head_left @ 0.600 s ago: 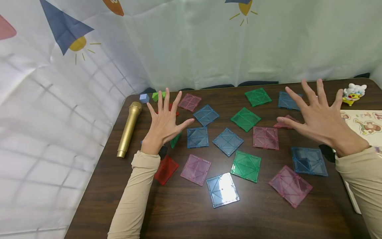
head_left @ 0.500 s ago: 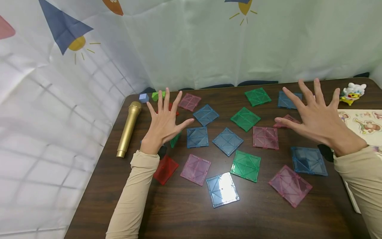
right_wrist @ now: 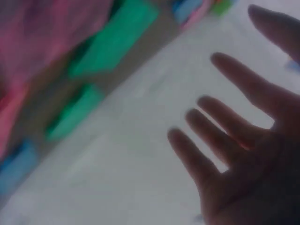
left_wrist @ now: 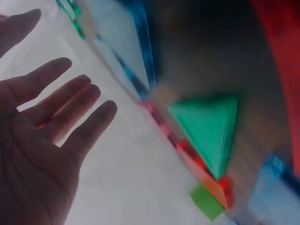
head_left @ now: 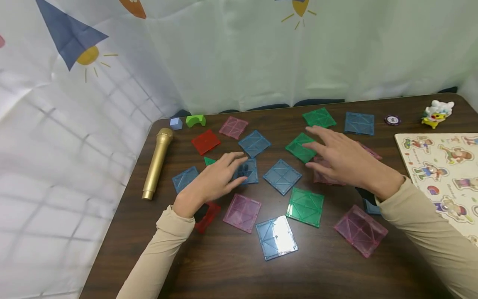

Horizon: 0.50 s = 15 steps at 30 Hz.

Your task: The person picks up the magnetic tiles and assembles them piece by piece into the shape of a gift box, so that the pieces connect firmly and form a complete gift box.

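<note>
Many translucent tiles (head_left: 306,207) are scattered across the middle of the tabletop (head_left: 224,270), a blue tile (head_left: 281,177) being laid near its centre. To the left of this, the left hand (head_left: 214,178) is held above other tiles, and to the right, the right hand (head_left: 345,158) is held above a pink tile (head_left: 325,179); on both, the fingers are spread, and nothing is pinched. Because the tiles seem thin, they could be pushed along instead of lifted. Near the left edge, a gold microphone (head_left: 157,164) could be made to roll, if bumped. By the right edge, a picture board (head_left: 429,166) could be caught by the right sleeve (head_left: 414,220).
</note>
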### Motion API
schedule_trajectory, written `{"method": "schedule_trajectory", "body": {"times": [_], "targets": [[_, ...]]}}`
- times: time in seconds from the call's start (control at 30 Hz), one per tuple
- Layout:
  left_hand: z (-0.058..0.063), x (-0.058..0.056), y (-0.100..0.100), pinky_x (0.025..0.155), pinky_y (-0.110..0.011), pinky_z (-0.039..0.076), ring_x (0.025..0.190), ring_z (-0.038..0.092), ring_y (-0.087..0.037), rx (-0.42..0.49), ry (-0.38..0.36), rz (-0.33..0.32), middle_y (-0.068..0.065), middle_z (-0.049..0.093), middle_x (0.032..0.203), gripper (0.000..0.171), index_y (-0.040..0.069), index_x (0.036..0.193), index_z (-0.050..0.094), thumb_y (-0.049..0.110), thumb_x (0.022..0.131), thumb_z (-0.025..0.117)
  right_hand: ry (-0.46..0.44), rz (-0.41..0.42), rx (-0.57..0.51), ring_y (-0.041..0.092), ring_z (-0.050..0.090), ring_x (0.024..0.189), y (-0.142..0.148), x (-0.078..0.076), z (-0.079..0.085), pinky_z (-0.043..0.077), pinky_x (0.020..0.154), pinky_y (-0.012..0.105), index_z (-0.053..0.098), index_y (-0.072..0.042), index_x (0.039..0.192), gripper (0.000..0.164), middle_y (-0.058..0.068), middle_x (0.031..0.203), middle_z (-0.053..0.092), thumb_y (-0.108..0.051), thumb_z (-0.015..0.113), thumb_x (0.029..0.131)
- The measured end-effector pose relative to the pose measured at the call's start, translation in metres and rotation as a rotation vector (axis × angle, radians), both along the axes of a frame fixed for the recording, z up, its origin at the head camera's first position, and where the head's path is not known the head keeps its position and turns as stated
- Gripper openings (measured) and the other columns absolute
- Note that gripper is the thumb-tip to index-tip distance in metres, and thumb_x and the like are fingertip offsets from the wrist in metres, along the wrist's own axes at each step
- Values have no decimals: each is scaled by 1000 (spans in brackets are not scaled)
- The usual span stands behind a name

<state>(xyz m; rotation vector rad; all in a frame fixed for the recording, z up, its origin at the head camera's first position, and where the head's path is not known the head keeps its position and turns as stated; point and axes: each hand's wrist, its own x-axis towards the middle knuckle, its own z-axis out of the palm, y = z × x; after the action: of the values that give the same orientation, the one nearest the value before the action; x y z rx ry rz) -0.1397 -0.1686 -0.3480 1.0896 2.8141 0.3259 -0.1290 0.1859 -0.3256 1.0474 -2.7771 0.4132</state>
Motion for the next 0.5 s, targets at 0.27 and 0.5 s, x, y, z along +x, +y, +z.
{"method": "schedule_trajectory", "body": {"times": [0.27,0.5], "targets": [[-15,9,17,120,-55,33,155,28,-39,-116,-108,-28,-23,26,168,63,2,156,47,38,107,61,-71,115,151,43,59,127,-54,0,-20,55,98,56,70,5,129,52,27,143,56,-31,81,93],[-14,12,22,126,-58,15,160,10,-37,-172,-224,18,-23,11,172,74,3,163,31,43,107,58,-149,86,227,45,58,130,-68,0,-31,54,99,55,68,8,130,65,27,141,57,-41,83,90]]}}
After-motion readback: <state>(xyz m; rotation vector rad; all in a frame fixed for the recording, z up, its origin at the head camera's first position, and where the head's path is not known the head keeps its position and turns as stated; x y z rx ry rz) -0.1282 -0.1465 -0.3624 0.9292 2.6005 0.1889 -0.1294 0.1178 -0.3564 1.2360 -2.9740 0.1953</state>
